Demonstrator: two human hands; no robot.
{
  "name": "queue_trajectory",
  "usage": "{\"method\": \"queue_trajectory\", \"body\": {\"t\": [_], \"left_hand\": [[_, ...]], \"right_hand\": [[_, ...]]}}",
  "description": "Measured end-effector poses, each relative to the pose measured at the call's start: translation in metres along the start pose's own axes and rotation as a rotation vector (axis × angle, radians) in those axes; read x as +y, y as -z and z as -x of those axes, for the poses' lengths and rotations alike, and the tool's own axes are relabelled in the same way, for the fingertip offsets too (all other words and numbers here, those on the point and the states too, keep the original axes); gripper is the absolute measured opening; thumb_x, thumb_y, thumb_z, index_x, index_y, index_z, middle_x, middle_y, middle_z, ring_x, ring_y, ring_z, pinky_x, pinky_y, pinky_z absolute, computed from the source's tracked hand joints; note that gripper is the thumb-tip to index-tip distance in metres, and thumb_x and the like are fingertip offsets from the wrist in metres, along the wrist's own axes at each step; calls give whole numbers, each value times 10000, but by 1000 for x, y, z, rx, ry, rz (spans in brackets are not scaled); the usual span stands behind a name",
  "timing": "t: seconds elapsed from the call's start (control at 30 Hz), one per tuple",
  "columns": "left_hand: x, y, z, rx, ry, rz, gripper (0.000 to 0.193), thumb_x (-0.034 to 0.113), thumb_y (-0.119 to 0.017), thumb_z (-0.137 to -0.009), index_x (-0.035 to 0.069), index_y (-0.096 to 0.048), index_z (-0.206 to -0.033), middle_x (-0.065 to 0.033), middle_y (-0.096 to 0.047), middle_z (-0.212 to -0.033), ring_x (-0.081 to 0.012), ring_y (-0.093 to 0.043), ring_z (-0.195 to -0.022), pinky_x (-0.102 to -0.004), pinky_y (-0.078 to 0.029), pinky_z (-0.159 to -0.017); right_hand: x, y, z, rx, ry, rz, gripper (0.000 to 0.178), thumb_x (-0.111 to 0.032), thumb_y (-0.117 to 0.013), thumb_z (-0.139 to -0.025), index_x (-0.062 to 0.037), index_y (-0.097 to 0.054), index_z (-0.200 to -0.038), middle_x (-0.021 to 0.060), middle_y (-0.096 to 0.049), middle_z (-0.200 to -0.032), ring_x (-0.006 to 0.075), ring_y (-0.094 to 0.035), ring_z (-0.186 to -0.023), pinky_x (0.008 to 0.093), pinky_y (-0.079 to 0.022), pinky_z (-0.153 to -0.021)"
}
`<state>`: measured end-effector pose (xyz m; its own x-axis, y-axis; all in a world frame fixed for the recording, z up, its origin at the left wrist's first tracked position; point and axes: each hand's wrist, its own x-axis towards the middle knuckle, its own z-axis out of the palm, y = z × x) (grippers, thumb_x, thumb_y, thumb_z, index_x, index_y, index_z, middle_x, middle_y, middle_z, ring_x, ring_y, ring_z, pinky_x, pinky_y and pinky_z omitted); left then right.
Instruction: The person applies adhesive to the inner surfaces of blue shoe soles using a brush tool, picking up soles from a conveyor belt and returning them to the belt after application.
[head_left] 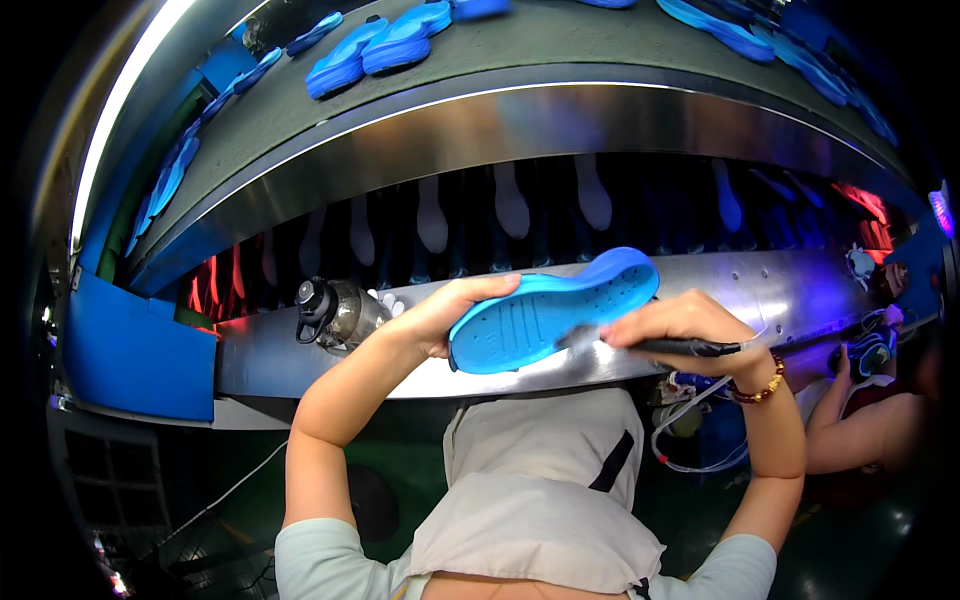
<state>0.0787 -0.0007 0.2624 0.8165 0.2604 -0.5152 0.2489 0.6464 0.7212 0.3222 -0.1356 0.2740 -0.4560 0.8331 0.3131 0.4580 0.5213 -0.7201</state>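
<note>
Sideways — sole (548, 310) across left hand (440, 318)

we had one view only, from a fisheye camera worn on the person's head, tilted down and forward at the steel ledge (300, 350) of the conveyor. it sat close above that ledge: the person's apron (540, 480) filled the lower middle, nearer us than the ledge, and both forearms rose from the bottom edge toward it. beyond the ledge the upper belt (560, 40) curved across the top, bent by the lens. a co-worker's arm (860, 440) showed right of the ledge.
</note>
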Motion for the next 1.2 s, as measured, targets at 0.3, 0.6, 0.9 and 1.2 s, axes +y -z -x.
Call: {"method": "queue_trajectory", "body": {"t": [0.3, 0.6, 0.9, 1.2], "left_hand": [[-30, 14, -18, -205, -193, 229, 623, 388, -476, -836, 23, -311, -1313, -183, -442, -1239, -295, -500, -1073, -424, -414, -892], [-73, 17, -38, -145, -181, 569, 514, 331, -469, -852, 32, -372, -1259, -184, -500, -1150, -332, -539, -992, -519, -458, -812], [-112, 64, 24, -28, -562, 562, 537, 301, -414, -842, -25, -361, -1265, -202, -479, -1195, -353, -522, -1029, -518, -441, -823], [68, 123, 133, -200, -1525, 855, 539, 344, -314, -884, -43, -304, -1259, -231, -320, -1313, -373, -317, -1218, -545, -224, -1022]], "right_hand": [[-9, -21, -6, 147, -364, -527, 216, -23, -624, -755, -3, -635, -970, 94, -644, -758, 104, -596, -595, 219, -476, -539], [79, -57, 1, 1024, -478, -294, 170, -49, -597, -781, 6, -643, -935, 57, -629, -746, 49, -491, -461, 173, -391, -413], [74, -88, 62, 915, -244, -953, 279, -151, -516, -852, 25, -508, -1069, 181, -580, -1023, 87, -436, -434, 187, -353, -406], [101, -103, 74, 1211, -402, -1268, 255, -144, -452, -894, -5, -488, -1105, 94, -589, -1001, 81, -460, -494, 190, -367, -447]]}}
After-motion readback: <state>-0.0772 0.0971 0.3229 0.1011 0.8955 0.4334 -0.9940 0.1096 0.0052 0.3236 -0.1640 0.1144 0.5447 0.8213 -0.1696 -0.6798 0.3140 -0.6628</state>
